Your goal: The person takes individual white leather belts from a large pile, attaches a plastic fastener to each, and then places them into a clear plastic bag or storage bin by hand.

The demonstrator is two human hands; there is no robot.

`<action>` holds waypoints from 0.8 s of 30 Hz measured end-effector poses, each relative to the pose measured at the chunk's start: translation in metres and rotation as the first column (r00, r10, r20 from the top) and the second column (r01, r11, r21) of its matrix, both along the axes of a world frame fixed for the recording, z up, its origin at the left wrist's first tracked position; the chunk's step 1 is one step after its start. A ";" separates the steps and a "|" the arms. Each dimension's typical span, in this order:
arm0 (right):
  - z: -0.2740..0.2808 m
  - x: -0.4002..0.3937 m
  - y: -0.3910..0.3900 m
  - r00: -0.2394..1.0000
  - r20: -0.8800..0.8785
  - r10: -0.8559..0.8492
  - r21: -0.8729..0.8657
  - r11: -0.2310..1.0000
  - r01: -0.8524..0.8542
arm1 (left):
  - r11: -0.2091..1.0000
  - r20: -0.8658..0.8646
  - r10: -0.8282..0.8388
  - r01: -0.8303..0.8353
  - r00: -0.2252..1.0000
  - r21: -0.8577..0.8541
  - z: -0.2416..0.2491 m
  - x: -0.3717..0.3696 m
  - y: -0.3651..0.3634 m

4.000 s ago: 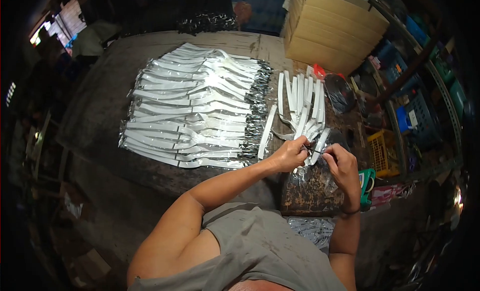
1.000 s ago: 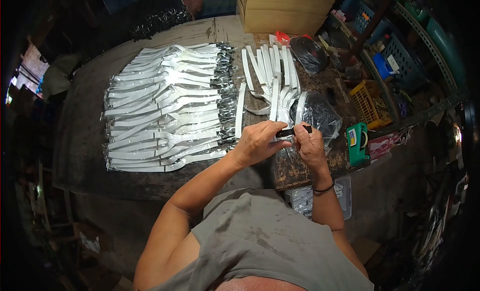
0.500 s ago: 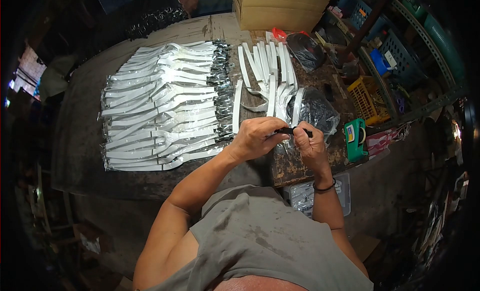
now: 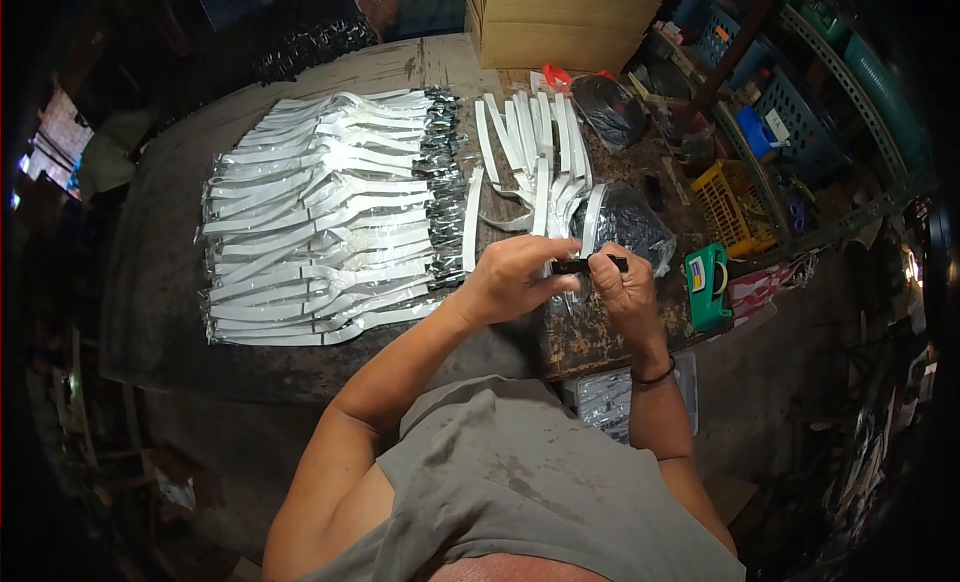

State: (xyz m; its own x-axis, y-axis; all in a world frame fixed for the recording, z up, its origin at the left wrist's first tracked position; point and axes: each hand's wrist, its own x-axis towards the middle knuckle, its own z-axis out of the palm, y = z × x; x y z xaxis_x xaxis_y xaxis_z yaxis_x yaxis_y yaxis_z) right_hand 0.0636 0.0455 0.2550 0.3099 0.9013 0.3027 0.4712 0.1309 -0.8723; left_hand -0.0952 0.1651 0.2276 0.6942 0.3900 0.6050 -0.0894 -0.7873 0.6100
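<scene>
The person in the grey shirt (image 4: 520, 492) leans over the near edge of the table (image 4: 160, 282), both forearms stretched forward. Under the table edge, by the right forearm, sits a clear box (image 4: 612, 397) of shiny packets.

Just past that edge the two hands meet. The left hand (image 4: 510, 280) is curled, thumb and fingers pinched on one end of a small black piece (image 4: 585, 266). The right hand (image 4: 622, 285), with a dark band at the wrist, pinches the other end, so the piece is clamped between both hands, lying roughly level just above the table. I cannot tell what the piece is.

Right behind the hands lies a dark plastic bag (image 4: 632, 222), and to the right of it a green tape dispenser (image 4: 707, 282) stands near the table's edge. Loose white strips (image 4: 530, 142) fan out behind the hands, one long strip lying apart to their left.

To the left, well apart from the hands, wrapped white strips (image 4: 320, 217) lie stacked in overlapping rows across the middle of the table.

Further back, a second dark bag (image 4: 612, 107) rests near a cardboard box (image 4: 560, 22) at the far edge. On the right, shelves hold a yellow basket (image 4: 735, 197) and blue crates (image 4: 790, 107).
</scene>
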 end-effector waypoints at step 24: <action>0.031 0.002 0.034 0.957 0.285 0.056 0.121 0.988 -0.094 | 0.559 0.225 -0.411 0.439 0.884 -0.703 -0.020 0.022 0.005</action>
State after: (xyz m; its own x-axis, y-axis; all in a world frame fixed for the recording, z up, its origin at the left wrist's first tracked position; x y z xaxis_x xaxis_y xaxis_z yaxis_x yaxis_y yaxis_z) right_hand 0.0659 0.0799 0.2856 0.1284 0.8648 0.4855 0.6784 0.2805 -0.6791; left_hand -0.0733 0.1701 0.2072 0.8834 0.3684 0.2898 -0.3249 0.0355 0.9451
